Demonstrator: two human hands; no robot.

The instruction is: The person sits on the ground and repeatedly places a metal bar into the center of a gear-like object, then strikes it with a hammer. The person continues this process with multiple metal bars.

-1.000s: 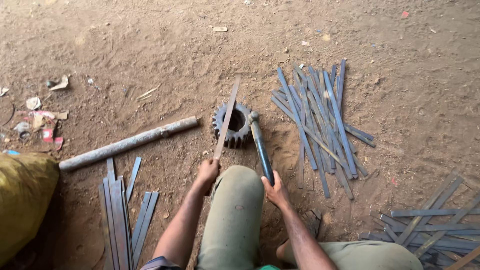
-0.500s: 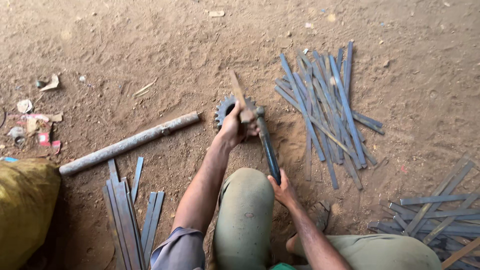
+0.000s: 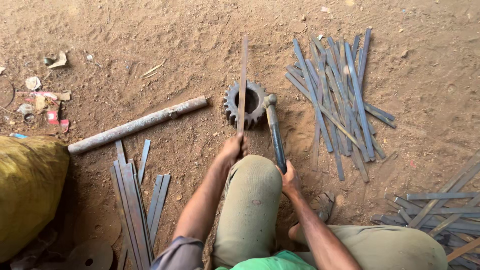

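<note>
A rusty toothed gear (image 3: 255,89) lies flat on the dirt in front of my knee. My left hand (image 3: 233,148) grips the near end of a long thin metal strip (image 3: 243,75), which lies straight across the gear and points away from me. My right hand (image 3: 289,178) holds the dark handle of a hammer (image 3: 274,131). The hammer's head rests on the ground against the gear's right side.
A heap of flat metal strips (image 3: 340,95) lies to the right, another (image 3: 440,210) at the lower right, a smaller stack (image 3: 135,195) at the lower left. A long pipe (image 3: 135,125) lies left of the gear. A yellow sack (image 3: 27,185) sits far left, litter (image 3: 42,102) above it.
My left hand has pulled back from the gear toward my knee and the strip now lies straight across the gear. The hammer stays put.
</note>
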